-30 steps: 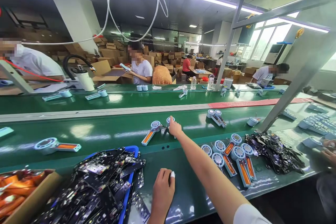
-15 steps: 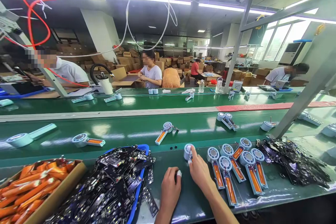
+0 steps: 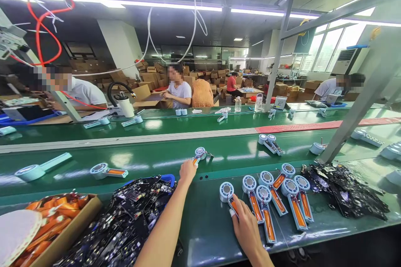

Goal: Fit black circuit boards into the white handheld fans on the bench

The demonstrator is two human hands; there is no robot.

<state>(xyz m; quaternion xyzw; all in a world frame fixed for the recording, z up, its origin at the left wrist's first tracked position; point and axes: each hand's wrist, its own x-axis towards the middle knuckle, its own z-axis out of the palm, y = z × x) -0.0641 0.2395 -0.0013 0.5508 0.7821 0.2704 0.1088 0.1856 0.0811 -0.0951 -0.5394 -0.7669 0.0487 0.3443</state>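
Head view: nearest, the right hand rests fingers together on a fan half laid beside the row of fans on the table. Farther out, the left hand touches another fan half on the conveyor belt, fingers not yet clamped; closing round its handle seems called for.

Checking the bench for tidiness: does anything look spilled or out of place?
Yes. The black circuit boards overflow the blue plastic tray onto the green bench. A second loose heap sprawls beside the metal post.
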